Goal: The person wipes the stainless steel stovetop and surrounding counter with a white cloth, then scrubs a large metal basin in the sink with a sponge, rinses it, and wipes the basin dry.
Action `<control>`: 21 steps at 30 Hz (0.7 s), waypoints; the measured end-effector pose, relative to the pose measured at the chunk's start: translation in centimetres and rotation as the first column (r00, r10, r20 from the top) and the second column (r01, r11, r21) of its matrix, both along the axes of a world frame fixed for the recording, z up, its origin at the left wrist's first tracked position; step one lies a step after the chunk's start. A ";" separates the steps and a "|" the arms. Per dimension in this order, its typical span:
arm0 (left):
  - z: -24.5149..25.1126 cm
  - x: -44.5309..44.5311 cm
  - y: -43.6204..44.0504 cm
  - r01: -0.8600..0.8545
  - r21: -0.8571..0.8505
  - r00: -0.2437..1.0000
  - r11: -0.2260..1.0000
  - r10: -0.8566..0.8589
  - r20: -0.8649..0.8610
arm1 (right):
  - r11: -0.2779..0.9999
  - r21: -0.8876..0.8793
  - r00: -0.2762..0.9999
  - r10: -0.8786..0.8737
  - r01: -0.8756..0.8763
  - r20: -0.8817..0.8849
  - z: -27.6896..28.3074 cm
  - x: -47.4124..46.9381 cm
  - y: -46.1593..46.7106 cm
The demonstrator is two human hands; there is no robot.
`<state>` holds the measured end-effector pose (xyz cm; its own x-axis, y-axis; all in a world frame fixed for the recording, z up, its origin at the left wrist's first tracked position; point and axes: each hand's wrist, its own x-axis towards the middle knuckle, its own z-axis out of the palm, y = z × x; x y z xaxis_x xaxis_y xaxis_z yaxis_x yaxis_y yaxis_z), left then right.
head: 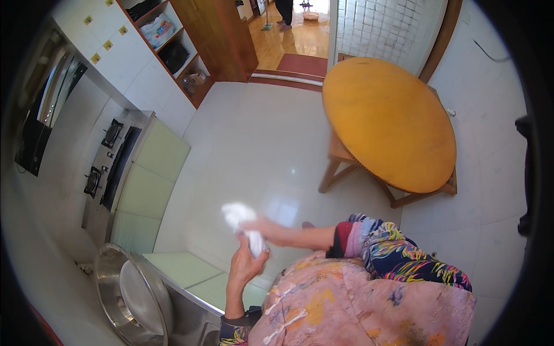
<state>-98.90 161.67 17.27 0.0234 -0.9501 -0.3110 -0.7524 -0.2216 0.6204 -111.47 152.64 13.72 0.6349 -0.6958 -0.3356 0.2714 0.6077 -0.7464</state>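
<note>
A white cloth [237, 213], blurred at its upper end, is bunched between both hands in front of my apron. My left hand [246, 261] grips its lower part, thumb and fingers closed around it. Across its middle lies my right hand [259, 227], somewhat blurred, with the fingers wrapped on the cloth. A large metal basin [106, 277] stands tilted at the lower left by the steel sink counter [186, 311], and a pale rounded bowl [138, 289] rests inside it. The pink patterned apron [320, 302] fills the bottom of the view.
A round wooden table [389, 125] stands at the right. The gas stove [101, 160] and green cabinets [151, 173] line the left. Open shelves [173, 43] flank a doorway with a red mat [303, 65]; beyond it stands a person [285, 13] near a pink basin [310, 16].
</note>
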 end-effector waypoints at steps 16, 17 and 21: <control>-18.0 10.2 8.2 -0.356 0.573 0.847 0.738 0.514 -0.135 | 0.553 -0.686 -0.498 -0.475 0.473 -0.726 -13.8 -56.9 -11.8; -18.6 10.3 9.7 -0.429 0.615 0.802 0.662 0.593 -0.079 | 0.544 -0.731 -0.603 -0.439 0.411 -0.666 -15.3 -57.8 -11.0; -19.1 9.7 15.0 -0.437 0.684 0.771 0.583 0.635 -0.049 | 0.562 -0.794 -0.605 -0.556 0.232 -0.571 -18.5 -58.1 -10.7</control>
<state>-89.20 176.63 -1.85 0.2895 -0.3821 -0.8776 -0.1960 -0.9211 0.3363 -169.58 141.96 -4.80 -0.8010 -0.5389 0.2608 -0.5920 0.6477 -0.4795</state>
